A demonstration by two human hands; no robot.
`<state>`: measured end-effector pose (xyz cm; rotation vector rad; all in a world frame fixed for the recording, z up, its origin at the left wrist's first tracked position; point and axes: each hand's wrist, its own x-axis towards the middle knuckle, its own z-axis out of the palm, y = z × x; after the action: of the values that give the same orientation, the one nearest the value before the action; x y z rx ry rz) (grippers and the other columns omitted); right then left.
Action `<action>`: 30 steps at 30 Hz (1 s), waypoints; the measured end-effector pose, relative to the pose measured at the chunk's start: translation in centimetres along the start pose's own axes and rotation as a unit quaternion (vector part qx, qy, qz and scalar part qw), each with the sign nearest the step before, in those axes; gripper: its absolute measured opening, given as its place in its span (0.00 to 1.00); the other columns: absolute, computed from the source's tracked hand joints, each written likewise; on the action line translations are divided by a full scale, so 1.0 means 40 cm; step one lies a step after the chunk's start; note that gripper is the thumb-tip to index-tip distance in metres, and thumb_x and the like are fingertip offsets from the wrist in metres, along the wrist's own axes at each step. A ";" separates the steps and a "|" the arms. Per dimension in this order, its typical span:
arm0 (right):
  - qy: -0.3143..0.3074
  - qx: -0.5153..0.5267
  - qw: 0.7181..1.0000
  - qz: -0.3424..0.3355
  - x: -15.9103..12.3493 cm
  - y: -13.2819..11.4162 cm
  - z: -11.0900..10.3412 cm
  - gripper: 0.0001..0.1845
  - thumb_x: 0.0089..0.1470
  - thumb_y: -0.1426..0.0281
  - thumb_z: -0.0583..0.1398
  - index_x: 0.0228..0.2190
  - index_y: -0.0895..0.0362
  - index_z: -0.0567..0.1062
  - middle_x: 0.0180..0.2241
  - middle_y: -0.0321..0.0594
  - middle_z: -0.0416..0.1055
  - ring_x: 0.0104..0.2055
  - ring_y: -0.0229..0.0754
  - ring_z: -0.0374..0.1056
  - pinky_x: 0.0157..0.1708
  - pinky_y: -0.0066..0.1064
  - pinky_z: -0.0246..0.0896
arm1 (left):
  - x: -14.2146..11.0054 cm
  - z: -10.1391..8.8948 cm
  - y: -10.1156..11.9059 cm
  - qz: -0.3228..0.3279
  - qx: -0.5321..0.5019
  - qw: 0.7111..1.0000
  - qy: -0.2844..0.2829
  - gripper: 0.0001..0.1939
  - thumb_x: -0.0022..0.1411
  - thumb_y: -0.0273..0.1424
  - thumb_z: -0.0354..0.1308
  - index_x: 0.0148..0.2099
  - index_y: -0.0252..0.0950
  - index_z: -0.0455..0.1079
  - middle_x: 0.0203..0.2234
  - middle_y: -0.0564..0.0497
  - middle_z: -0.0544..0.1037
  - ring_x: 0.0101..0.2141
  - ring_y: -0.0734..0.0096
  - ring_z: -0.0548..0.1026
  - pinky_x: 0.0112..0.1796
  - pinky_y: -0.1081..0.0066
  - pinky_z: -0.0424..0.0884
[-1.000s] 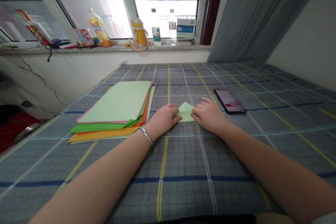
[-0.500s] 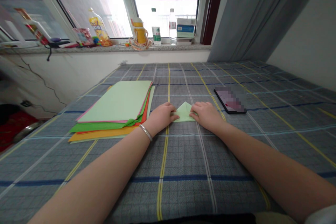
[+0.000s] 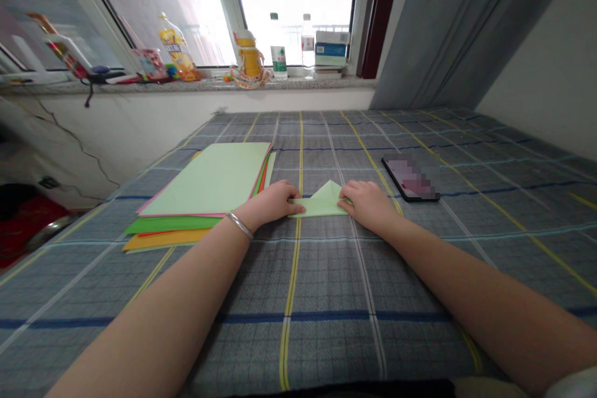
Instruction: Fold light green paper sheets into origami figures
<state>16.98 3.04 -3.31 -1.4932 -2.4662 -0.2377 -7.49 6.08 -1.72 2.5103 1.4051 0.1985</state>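
A folded sheet of light green paper [image 3: 321, 204] lies on the checked cloth, with a triangular peak at its far side and a straight strip along its near edge. My left hand [image 3: 276, 200], with a silver bangle at the wrist, pinches the strip's left end between thumb and fingers. At the paper's right side my right hand [image 3: 364, 200] has its thumb and curled fingers closed on the edge. Both hands rest low against the cloth, and their fingers cover the paper's two ends.
A stack of coloured paper [image 3: 209, 180] lies left of my hands, close to my left forearm. To the right is a phone [image 3: 410, 179]. Checked cloth [image 3: 326, 273] covers the surface. Bottles and a box [image 3: 331, 50] stand on the windowsill [image 3: 209, 85] beyond.
My left hand has slid left along the paper's near strip, so more of the strip shows. The right hand has stayed at its end.
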 end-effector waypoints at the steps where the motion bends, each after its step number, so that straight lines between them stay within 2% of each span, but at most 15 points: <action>1: -0.002 0.001 1.000 0.002 0.000 0.000 0.000 0.07 0.57 0.65 0.58 0.33 0.55 0.74 0.36 0.39 0.73 0.40 0.44 0.67 0.38 0.34 0.52 | 0.001 0.001 -0.002 0.002 0.000 1.000 -0.001 0.13 0.54 0.41 0.59 0.30 0.35 0.70 0.33 0.49 0.71 0.32 0.67 0.70 0.33 0.71 0.65; 7: -0.005 0.007 1.000 0.008 -0.001 0.002 0.002 0.07 0.57 0.65 0.58 0.34 0.55 0.74 0.37 0.39 0.73 0.40 0.44 0.67 0.39 0.34 0.53 | 0.002 0.000 -0.003 0.010 0.025 1.000 -0.003 0.10 0.56 0.37 0.58 0.30 0.35 0.68 0.31 0.49 0.71 0.32 0.66 0.70 0.34 0.70 0.65; 11: -0.008 0.013 1.000 0.013 0.000 0.002 0.003 0.07 0.57 0.65 0.58 0.34 0.55 0.74 0.37 0.40 0.73 0.41 0.44 0.67 0.39 0.34 0.53 | -0.015 0.004 0.021 0.005 0.039 0.999 0.000 0.06 0.59 0.32 0.54 0.37 0.35 0.68 0.34 0.48 0.72 0.36 0.66 0.71 0.38 0.69 0.66; 13: -0.007 0.017 1.000 0.015 0.000 0.003 0.005 0.07 0.57 0.65 0.58 0.35 0.55 0.74 0.37 0.40 0.73 0.41 0.44 0.67 0.40 0.34 0.54 | -0.026 0.014 0.046 0.012 0.070 0.997 0.034 0.07 0.62 0.29 0.50 0.41 0.33 0.67 0.36 0.46 0.72 0.38 0.65 0.71 0.41 0.67 0.67; 16: -0.003 0.023 1.000 0.015 0.000 0.005 0.009 0.07 0.57 0.65 0.58 0.34 0.55 0.74 0.38 0.40 0.73 0.41 0.44 0.67 0.40 0.34 0.54 | -0.033 0.041 0.093 0.026 0.180 0.975 0.129 0.10 0.63 0.25 0.46 0.44 0.32 0.67 0.36 0.43 0.71 0.41 0.58 0.69 0.45 0.58 0.65; 18: 0.001 0.024 1.000 0.012 -0.001 0.006 0.011 0.07 0.56 0.65 0.58 0.34 0.55 0.74 0.37 0.40 0.73 0.41 0.44 0.67 0.40 0.34 0.54 | -0.030 0.062 0.121 0.076 0.184 0.967 0.159 0.12 0.64 0.23 0.44 0.45 0.33 0.66 0.38 0.43 0.70 0.44 0.58 0.68 0.47 0.57 0.65; 20: 0.005 0.023 1.000 0.011 -0.002 0.008 0.012 0.07 0.57 0.65 0.58 0.34 0.55 0.74 0.37 0.40 0.72 0.41 0.44 0.67 0.40 0.34 0.54 | -0.023 0.081 0.140 0.148 0.145 0.968 0.145 0.11 0.65 0.24 0.44 0.44 0.34 0.66 0.40 0.43 0.69 0.44 0.61 0.67 0.49 0.60 0.65; 22: 0.007 0.022 1.000 0.010 -0.003 0.009 0.011 0.08 0.58 0.64 0.57 0.33 0.55 0.74 0.36 0.40 0.72 0.41 0.44 0.67 0.39 0.34 0.54 | -0.016 0.094 0.148 0.179 0.112 0.967 0.144 0.11 0.65 0.25 0.45 0.45 0.34 0.66 0.42 0.44 0.67 0.46 0.62 0.67 0.49 0.60 0.66; 25: 0.008 0.021 1.000 0.012 -0.004 0.011 0.012 0.10 0.58 0.63 0.56 0.33 0.55 0.74 0.36 0.41 0.72 0.41 0.45 0.67 0.39 0.34 0.54 | -0.009 0.102 0.143 0.222 0.090 0.956 0.167 0.13 0.65 0.26 0.45 0.49 0.36 0.65 0.48 0.43 0.64 0.57 0.57 0.58 0.56 0.55 0.60; 27: 0.008 0.022 1.000 0.014 -0.003 0.014 0.014 0.11 0.58 0.62 0.56 0.34 0.55 0.74 0.37 0.41 0.72 0.41 0.45 0.68 0.39 0.34 0.54 | -0.007 0.102 0.137 0.243 0.082 0.954 0.153 0.14 0.66 0.27 0.45 0.51 0.36 0.64 0.50 0.43 0.63 0.60 0.57 0.54 0.59 0.53 0.55; 30: 0.004 0.030 0.999 0.024 -0.001 0.021 0.020 0.11 0.57 0.62 0.57 0.33 0.56 0.74 0.37 0.41 0.72 0.41 0.45 0.68 0.39 0.35 0.55 | -0.003 0.099 0.132 0.242 0.064 0.962 0.111 0.16 0.67 0.32 0.46 0.55 0.37 0.62 0.50 0.44 0.65 0.57 0.60 0.59 0.60 0.55 0.53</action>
<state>17.65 3.61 -4.08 -1.5206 -2.4067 -0.1591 -2.29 2.70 -3.99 2.9813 0.8618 0.5074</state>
